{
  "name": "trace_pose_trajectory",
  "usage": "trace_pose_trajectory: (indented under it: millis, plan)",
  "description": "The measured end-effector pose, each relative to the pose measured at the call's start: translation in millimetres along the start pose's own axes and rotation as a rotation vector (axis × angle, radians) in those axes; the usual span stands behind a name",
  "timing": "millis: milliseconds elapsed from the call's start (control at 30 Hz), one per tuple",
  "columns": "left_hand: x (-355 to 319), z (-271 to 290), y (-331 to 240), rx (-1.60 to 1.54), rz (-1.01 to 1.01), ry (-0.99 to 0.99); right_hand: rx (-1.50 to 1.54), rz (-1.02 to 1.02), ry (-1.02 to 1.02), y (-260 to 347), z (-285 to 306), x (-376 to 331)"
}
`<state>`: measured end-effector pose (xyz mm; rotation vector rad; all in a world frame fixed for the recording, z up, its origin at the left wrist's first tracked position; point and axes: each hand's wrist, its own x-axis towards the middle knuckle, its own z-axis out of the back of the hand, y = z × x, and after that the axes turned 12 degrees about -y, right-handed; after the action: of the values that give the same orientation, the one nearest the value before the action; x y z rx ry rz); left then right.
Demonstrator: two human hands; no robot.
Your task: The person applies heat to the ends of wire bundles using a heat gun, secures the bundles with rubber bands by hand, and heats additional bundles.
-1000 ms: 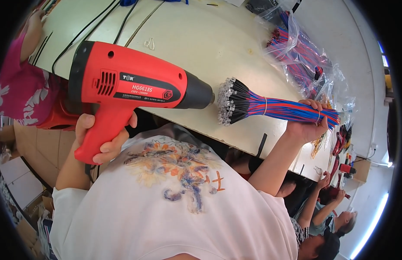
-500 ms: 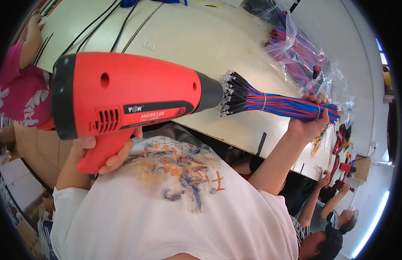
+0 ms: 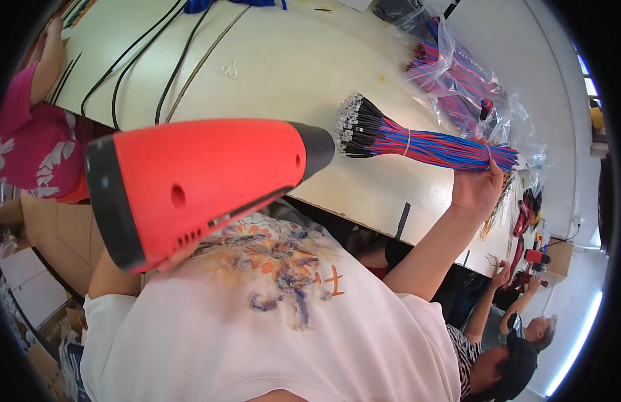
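Note:
A red heat gun (image 3: pixel 223 161) with black ends slants across the left and middle of the view. My left hand (image 3: pixel 180 257) is closed round its grip below, mostly hidden by the body of the gun. The nozzle (image 3: pixel 318 149) points right, at the near tips of a bundle of red and blue wires (image 3: pixel 431 150). Clear bulb-like tips (image 3: pixel 349 120) and black sleeves form the bundle's left end, and thin bands tie it. My right hand (image 3: pixel 478 186) grips the bundle near its right end, holding it above the table.
The pale table (image 3: pixel 283 74) carries black cables (image 3: pixel 141 57) at the far left and a small white loop (image 3: pixel 230 69). Clear plastic bags (image 3: pixel 451 74) with more red and blue wires lie far right. A person in pink (image 3: pixel 39 144) is at left; others work at lower right.
The heat gun has tipped over and its nozzle has shifted slightly left and down, hiding more of my left hand. The wire bundle has risen a little and turned, its tips fanning differently.

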<state>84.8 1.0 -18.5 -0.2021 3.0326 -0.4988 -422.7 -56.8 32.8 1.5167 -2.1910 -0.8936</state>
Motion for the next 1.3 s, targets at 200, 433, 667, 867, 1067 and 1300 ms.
trace_pose_trajectory:
  millis: [200, 433, 667, 867, 1067, 1300]
  plan:
    - [0, -18, -15, 0.16, 0.038, -0.098, -0.018, -0.009, -0.243, -6, -2, 1]
    - [11, -33, 16, 0.138, -0.365, -0.339, -0.041, -0.037, -0.338, -9, 12, 12]
    - [23, -33, 13, 0.087, -0.597, -0.513, 0.072, -0.185, -0.224, -14, 24, 15]
    - [16, -45, 4, 0.08, -0.559, -0.434, 0.169, -0.146, -0.099, -20, 5, 6]
    - [19, -36, 7, 0.015, -0.559, -0.462, 0.2, -0.066, -0.07, -22, -3, 2]
    - [21, -19, 12, -0.131, -0.546, -0.354, 0.256, -0.035, -0.097, -26, 0, 2]
